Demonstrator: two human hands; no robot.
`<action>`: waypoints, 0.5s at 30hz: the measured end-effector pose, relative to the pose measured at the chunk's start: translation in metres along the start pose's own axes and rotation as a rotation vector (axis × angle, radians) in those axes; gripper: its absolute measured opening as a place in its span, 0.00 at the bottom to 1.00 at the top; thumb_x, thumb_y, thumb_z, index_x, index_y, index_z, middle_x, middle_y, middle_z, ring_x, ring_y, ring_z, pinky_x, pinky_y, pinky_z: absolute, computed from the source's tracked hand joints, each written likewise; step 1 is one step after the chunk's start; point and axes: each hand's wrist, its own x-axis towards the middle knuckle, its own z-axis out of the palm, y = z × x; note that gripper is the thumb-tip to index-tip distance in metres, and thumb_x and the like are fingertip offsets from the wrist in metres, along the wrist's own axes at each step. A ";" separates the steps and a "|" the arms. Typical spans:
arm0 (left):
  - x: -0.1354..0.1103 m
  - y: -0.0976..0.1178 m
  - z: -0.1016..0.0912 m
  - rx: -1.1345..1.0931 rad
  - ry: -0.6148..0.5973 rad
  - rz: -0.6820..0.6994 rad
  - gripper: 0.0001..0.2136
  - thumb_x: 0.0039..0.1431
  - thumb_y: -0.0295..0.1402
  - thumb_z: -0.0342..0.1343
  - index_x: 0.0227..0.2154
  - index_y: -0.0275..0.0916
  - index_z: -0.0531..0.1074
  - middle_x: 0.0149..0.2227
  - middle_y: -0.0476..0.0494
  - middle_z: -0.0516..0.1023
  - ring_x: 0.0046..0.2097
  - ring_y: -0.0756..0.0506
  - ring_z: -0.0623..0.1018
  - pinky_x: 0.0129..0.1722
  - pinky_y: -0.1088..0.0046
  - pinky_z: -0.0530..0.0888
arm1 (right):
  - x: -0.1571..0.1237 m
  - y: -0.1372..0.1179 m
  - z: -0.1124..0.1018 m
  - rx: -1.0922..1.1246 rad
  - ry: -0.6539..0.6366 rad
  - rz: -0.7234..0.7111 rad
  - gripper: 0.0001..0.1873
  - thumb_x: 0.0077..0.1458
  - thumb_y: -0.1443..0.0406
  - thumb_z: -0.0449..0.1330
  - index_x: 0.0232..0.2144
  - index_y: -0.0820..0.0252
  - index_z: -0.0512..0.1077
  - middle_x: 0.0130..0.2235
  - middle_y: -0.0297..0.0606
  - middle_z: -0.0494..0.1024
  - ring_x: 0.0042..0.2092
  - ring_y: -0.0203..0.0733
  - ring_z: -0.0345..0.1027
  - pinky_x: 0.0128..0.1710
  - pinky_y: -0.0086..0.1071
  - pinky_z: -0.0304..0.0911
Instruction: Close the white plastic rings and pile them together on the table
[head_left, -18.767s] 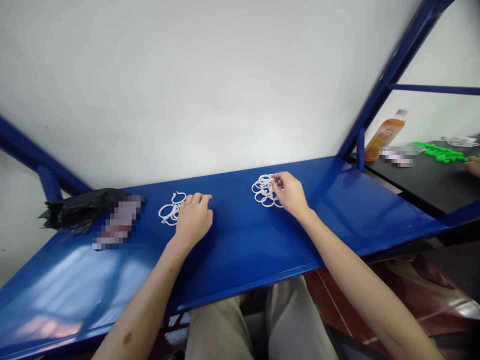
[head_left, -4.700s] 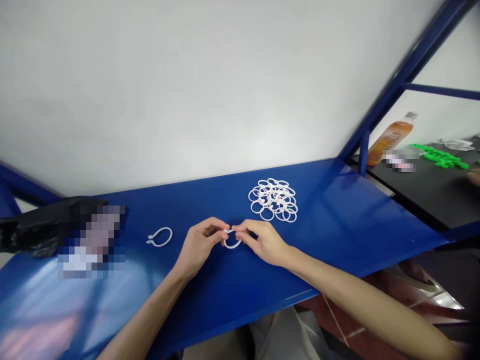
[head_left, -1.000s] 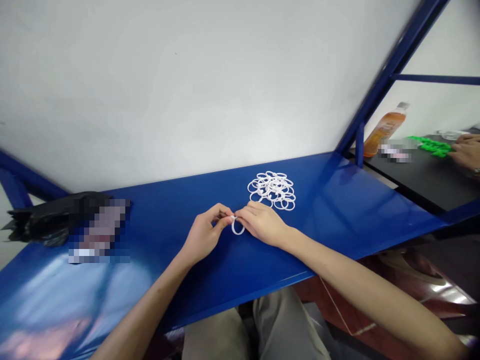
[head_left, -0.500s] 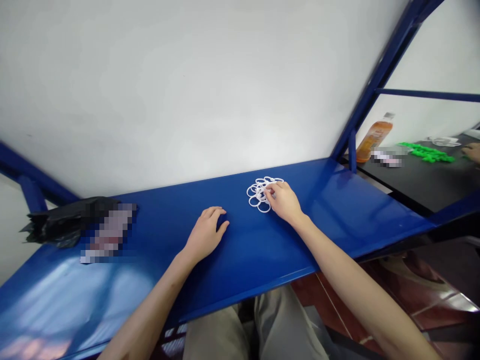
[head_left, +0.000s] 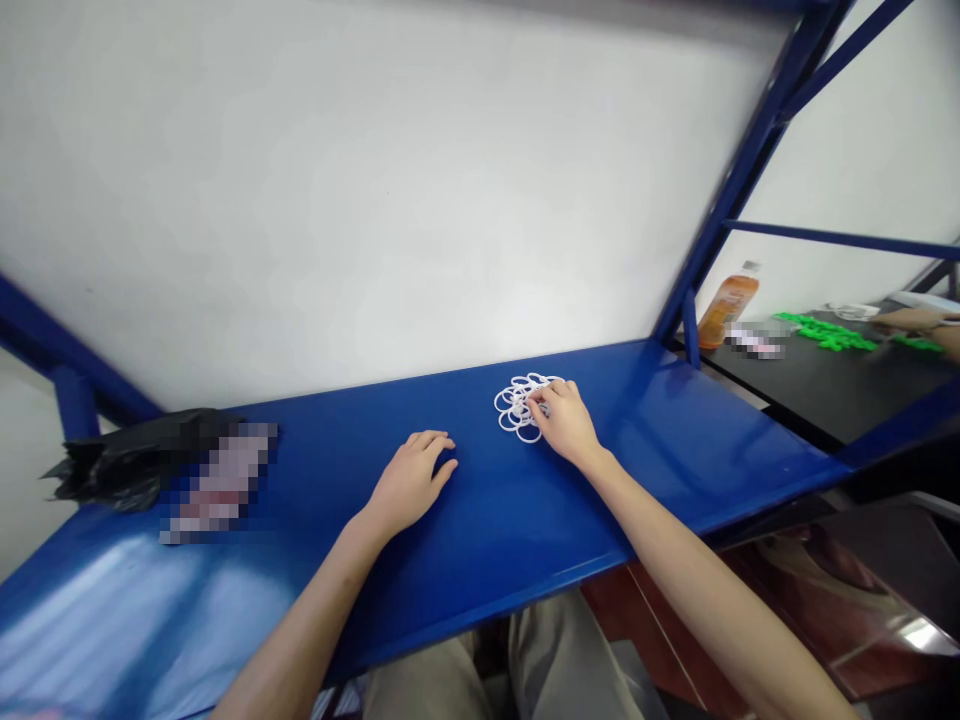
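Observation:
A pile of several white plastic rings [head_left: 516, 404] lies on the blue metal tabletop [head_left: 487, 510], right of centre. My right hand [head_left: 564, 424] rests on the right side of the pile, fingertips curled onto the rings; whether it grips one is hidden. My left hand [head_left: 411, 480] lies palm down on the bare blue surface to the left of the pile, fingers loosely stretched out, holding nothing.
A black plastic bag [head_left: 135, 462] sits at the far left of the table. Beyond the blue frame post [head_left: 720, 210], a black table holds an orange drink bottle [head_left: 726, 300] and green plastic parts [head_left: 825, 332], with another person's hand [head_left: 919, 322] on them.
One second ago both hands pinched a single white ring in front of the pile. Now the hands are apart: right hand on the pile, left hand flat on the table. The view has tilted.

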 end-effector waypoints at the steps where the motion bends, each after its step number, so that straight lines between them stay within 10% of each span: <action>1: 0.000 0.000 -0.001 -0.004 0.000 -0.001 0.14 0.67 0.38 0.49 0.48 0.40 0.73 0.57 0.39 0.73 0.58 0.37 0.70 0.58 0.53 0.68 | 0.000 0.000 0.000 -0.012 0.021 0.007 0.14 0.65 0.59 0.55 0.38 0.59 0.78 0.41 0.45 0.75 0.48 0.52 0.64 0.50 0.43 0.65; 15: 0.001 -0.004 0.002 0.017 0.044 0.033 0.12 0.66 0.39 0.49 0.46 0.42 0.74 0.54 0.39 0.75 0.56 0.37 0.72 0.58 0.53 0.68 | 0.011 -0.010 0.009 -0.245 -0.435 0.069 0.42 0.63 0.39 0.44 0.67 0.60 0.59 0.69 0.51 0.57 0.69 0.62 0.47 0.67 0.53 0.43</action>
